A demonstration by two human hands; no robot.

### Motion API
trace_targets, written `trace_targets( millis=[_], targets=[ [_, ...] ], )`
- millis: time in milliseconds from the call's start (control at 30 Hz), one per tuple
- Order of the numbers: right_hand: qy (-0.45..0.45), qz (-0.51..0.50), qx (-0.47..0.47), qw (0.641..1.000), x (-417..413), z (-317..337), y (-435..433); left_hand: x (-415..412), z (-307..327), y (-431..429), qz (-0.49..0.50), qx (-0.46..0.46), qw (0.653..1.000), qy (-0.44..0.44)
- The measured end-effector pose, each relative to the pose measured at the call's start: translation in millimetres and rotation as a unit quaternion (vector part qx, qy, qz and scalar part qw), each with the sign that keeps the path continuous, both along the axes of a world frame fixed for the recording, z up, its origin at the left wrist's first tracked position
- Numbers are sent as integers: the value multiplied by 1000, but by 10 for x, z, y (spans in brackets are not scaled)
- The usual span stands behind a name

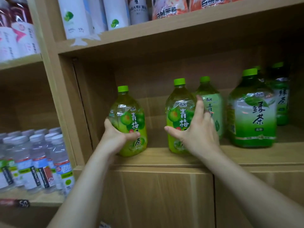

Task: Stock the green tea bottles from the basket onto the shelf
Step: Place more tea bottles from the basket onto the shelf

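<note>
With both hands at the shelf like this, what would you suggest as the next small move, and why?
Probably slide the left light-green plastic tea bottle, gripped low by the left hand, rightward against the matching bottle that the open right hand touches: a gap separates them.

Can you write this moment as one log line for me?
left hand: grips left bottle | right hand: open against second bottle | both upright at shelf front

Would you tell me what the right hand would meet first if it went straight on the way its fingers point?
The right hand would probably meet the middle plum tea bottle, right before its open palm; a paler bottle stands just behind. Depth is unclear.
</note>
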State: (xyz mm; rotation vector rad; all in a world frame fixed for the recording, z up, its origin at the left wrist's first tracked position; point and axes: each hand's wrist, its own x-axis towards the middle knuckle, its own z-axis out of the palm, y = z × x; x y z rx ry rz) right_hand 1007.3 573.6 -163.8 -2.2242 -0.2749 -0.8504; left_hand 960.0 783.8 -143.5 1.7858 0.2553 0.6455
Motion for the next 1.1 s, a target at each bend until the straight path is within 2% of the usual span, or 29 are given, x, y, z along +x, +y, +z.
trace_targets(
  millis=[133,233,333,400,467,533,600,633,700,800,900,1100],
  targets=[
    [30,61,12,998,46,46,-114,116,-144,7,27,61,998,-17],
    [27,81,14,996,41,71,-162,222,-106,-22,-80,14,997,-5],
    [23,68,22,997,10,65,-110,294,-67,-82,-216,-51,975,34],
    [26,65,27,997,12,67,-85,321,-61,-60,-239,-65,968,51],
    [34,68,21,997,43,82,-80,327,-72,-47,-199,-8,979,47],
    [55,78,7,995,65,109,-87,282,-99,-124,-88,141,986,-1],
    [74,82,-12,994,66,117,-128,165,-144,-320,15,280,958,-62],
    [79,70,-25,994,57,118,-165,116,-172,-435,39,317,944,-80],
    [91,29,-33,995,33,119,-247,96,-197,-621,55,333,938,-81],
    [114,4,-13,993,28,128,-320,234,-214,-713,72,310,947,-48],
    [96,-7,-24,995,25,123,-320,314,-200,-711,74,303,949,-54],
    [80,-13,-90,993,82,94,-124,455,-151,-541,59,300,951,-47]
  ],
)
